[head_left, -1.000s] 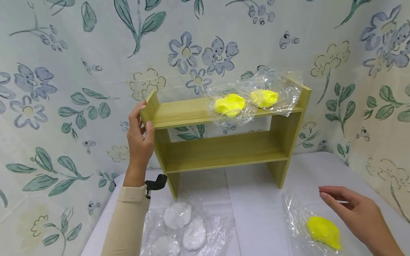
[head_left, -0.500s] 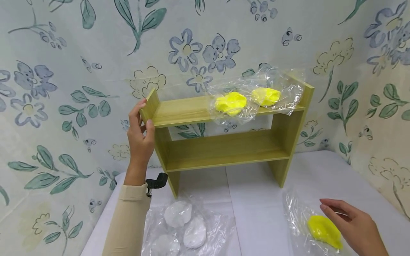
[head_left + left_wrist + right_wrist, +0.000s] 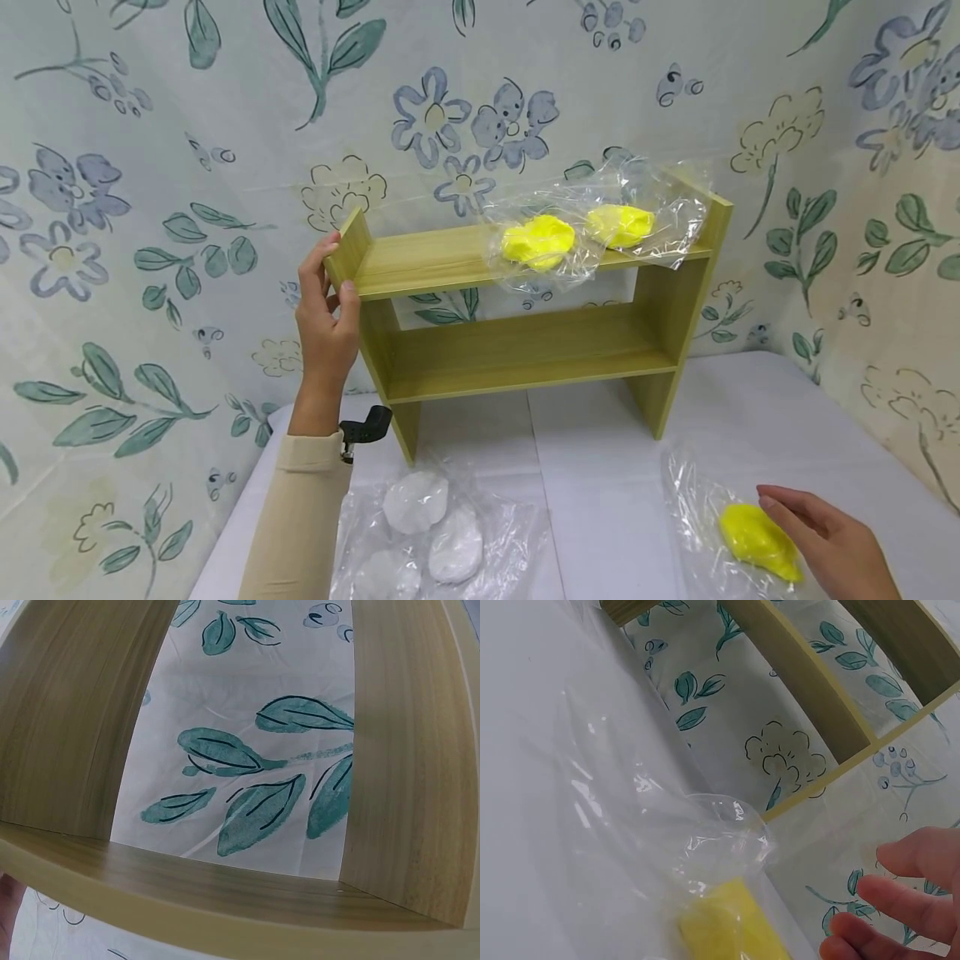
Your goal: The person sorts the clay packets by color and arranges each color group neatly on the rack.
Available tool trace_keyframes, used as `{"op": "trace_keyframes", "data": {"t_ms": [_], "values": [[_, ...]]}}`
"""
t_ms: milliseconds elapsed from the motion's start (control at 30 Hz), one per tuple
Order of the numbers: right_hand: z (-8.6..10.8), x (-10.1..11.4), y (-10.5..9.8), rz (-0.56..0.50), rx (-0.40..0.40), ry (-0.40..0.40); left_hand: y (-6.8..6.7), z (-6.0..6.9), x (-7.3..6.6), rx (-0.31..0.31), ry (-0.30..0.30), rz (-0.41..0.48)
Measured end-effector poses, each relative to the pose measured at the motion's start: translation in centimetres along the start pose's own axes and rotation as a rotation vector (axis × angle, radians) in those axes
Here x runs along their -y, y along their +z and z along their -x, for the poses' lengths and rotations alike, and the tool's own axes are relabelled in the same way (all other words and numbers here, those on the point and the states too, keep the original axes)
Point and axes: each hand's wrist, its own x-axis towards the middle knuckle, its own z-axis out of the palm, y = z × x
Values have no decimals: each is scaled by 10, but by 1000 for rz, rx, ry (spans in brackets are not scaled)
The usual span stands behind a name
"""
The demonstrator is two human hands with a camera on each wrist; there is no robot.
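My left hand (image 3: 330, 329) grips the upper left side panel of a two-tier wooden shelf (image 3: 532, 350), thumb in front and fingers behind. The shelf fills the left wrist view. At the lower right of the head view, my right hand (image 3: 832, 537) hovers beside a clear plastic bag (image 3: 686, 500) with a yellow clay-like lump (image 3: 757, 542) in it. Its fingers (image 3: 907, 907) are loosely bent and hold nothing. On the shelf's top board lie two bagged yellow lumps, one nearer the middle (image 3: 538, 242) and another to its right (image 3: 620, 227).
A clear bag with three white lumps (image 3: 456, 546) lies on the white tablecloth (image 3: 600, 500) at the front, below the shelf. A floral cloth backdrop (image 3: 187, 150) stands behind and at the right. A black wrist camera (image 3: 365, 425) sticks out from my left wrist.
My right hand has come down and slightly toward me, closer to the bagged yellow lump at the right. The left hand and the shelf have stayed in place.
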Motion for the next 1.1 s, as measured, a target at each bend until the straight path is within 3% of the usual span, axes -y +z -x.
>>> {"op": "trace_keyframes", "data": {"t_ms": [267,500,900,1100], "values": [[-19,-22,4,-14,-68,37,-1,1,1,3,-11,-8],[-24,-30,7,-6,-112,60,-1,1,1,5,-9,1],[-34,-45,19,33,-119,91,-1,0,2,6,10,-7],[-31,-42,13,89,-44,44,-1,-1,2,2,14,-8]]}}
